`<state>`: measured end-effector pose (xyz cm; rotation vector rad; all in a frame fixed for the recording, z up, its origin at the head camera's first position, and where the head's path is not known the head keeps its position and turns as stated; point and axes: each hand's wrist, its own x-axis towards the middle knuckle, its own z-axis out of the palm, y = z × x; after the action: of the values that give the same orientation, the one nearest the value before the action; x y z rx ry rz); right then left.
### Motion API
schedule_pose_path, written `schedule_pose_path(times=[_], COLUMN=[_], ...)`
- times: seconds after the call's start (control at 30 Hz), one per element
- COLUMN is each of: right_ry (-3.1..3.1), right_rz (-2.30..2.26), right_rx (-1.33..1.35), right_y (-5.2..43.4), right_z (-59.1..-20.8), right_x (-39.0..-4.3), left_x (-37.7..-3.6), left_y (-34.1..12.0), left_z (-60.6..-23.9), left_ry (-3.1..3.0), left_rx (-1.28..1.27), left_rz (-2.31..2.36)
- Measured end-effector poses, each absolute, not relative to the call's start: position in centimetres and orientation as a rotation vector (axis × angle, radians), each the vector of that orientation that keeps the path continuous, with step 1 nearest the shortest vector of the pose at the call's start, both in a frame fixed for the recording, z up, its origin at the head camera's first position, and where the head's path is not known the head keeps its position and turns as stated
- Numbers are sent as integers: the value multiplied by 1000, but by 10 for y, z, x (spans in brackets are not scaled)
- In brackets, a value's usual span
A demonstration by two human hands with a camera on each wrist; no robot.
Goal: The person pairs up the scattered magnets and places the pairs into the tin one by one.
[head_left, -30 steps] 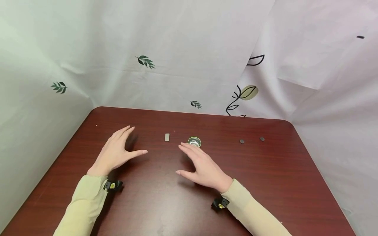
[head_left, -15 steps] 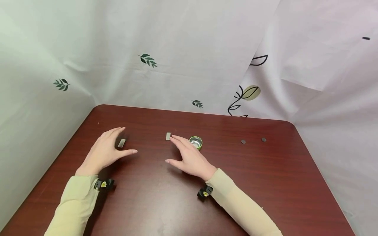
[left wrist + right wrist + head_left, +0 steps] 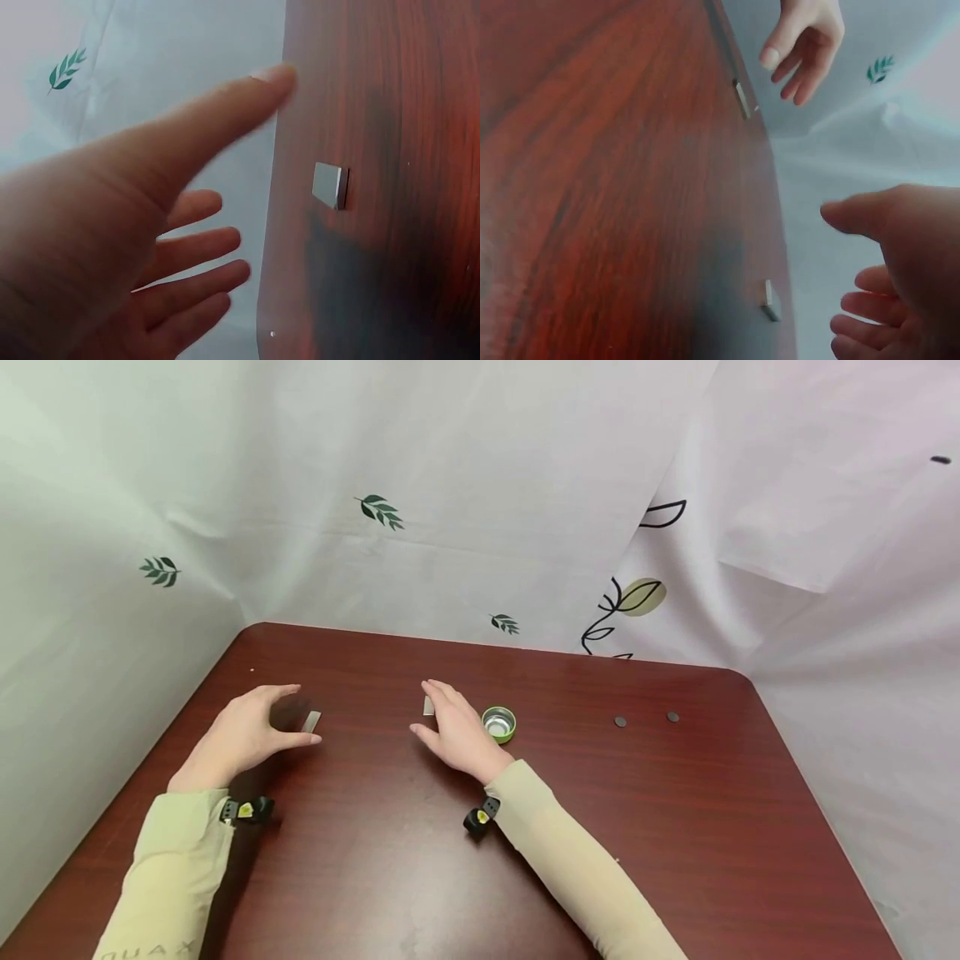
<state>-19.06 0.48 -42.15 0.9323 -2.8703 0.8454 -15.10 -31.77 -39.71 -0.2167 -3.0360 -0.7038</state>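
A small silvery rectangular block point(image 3: 312, 722) lies flat on the dark red tabletop, just off the fingertips of my left hand point(image 3: 243, 735). That hand hovers with thumb and fingers spread apart and holds nothing; in the left wrist view the same block point(image 3: 328, 185) shows beyond the thumb. My right hand point(image 3: 461, 731) reaches over a second silvery block point(image 3: 428, 706), partly hidden behind its fingers. Its thumb stands away from the fingers, with nothing gripped. Right of this hand sits a small round metal tin point(image 3: 510, 733), open at the top, with a green rim.
Two small dark discs point(image 3: 620, 722) lie apart on the right side of the table point(image 3: 712, 818). A pale cloth point(image 3: 450, 568) with leaf prints hangs behind the far edge and along both sides. A tiny pale speck lies near the far left corner.
My left hand has shifted left, and the block near it has come into sight. My right hand has moved left and forward, from before the tin to over the second block.
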Motion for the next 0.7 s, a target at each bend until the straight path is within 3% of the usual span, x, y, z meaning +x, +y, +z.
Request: schedule_pose_path(times=[0.7], right_ry=[-3023], right_rz=[744], right_rx=[806], right_y=[-15], right_z=[-435], right_x=[-209], left_x=[-168], left_y=[-312], left_z=[-418], left_ry=[-3005], left_rx=[-315], left_rz=[-887])
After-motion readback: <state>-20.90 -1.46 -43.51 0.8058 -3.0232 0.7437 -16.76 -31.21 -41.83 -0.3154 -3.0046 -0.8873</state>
